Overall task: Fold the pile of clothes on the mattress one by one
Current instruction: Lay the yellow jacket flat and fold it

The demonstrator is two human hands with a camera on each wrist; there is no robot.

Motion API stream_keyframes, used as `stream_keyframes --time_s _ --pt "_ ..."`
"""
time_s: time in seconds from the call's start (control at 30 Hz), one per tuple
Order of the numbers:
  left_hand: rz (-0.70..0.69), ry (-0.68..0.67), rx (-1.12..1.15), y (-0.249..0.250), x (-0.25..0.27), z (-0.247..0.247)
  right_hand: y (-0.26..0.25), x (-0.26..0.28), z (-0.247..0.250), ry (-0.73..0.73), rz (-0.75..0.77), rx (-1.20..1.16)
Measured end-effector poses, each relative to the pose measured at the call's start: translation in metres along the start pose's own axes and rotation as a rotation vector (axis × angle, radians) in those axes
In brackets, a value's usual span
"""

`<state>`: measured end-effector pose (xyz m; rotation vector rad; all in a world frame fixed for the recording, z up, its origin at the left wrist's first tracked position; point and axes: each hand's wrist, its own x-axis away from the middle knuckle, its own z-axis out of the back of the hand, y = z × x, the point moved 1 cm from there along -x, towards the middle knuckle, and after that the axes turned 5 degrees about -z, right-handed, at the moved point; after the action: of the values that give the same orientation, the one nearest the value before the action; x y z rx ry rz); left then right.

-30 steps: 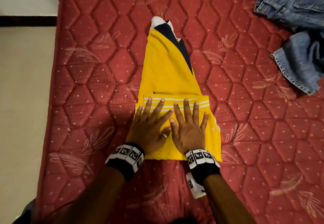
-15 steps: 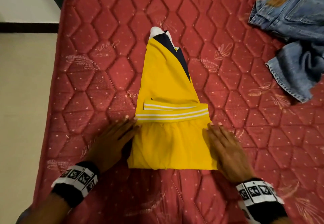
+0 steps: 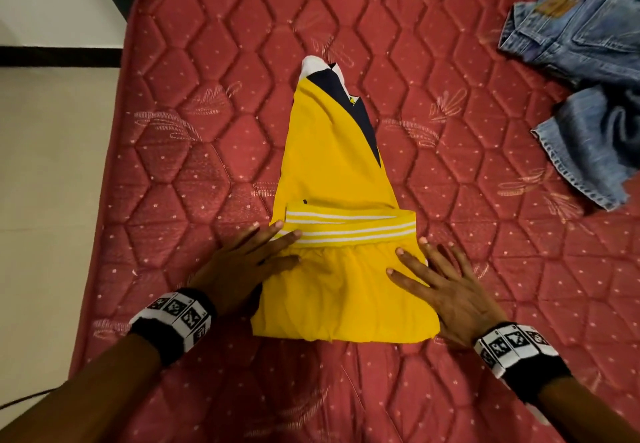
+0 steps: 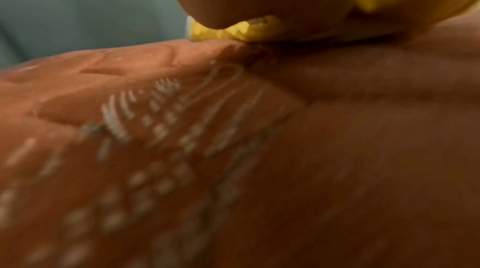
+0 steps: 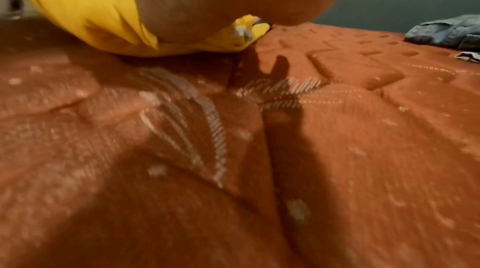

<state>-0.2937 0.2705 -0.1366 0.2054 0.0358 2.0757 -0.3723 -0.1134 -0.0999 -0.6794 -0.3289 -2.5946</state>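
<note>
Yellow garment (image 3: 332,172) runs lengthwise away from the person; left hand (image 3: 239,269) and right hand (image 3: 446,290) flank its near folded end, fingers spread flat, probably pressing.

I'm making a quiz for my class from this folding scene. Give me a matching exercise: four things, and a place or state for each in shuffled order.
Things:
1. yellow shirt
2. jeans
3. left hand
4. right hand

Places or states:
A. flat on the shirt's right edge
B. heaped at the mattress's far right
C. flat on the shirt's left edge
D. part folded, mid-mattress

Pairs: 1-D, 2-B, 3-C, 4-A
</note>
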Motion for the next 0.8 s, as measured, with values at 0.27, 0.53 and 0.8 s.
stream_keyframes --time_s 0.27,0.53,0.8 --pt "0.432 0.599 0.665 0.036 0.025 0.095 0.004 0.01 0.085 0.209 -0.64 -0.851" --pt "1.099 0.48 1.062 -0.043 -0.033 0.055 0.015 -0.115 0.13 0.383 -0.564 -1.408" --pt "1.199 0.478 1.009 -0.04 -0.046 0.028 -0.002 -0.145 0.055 0.235 -0.865 -1.298"
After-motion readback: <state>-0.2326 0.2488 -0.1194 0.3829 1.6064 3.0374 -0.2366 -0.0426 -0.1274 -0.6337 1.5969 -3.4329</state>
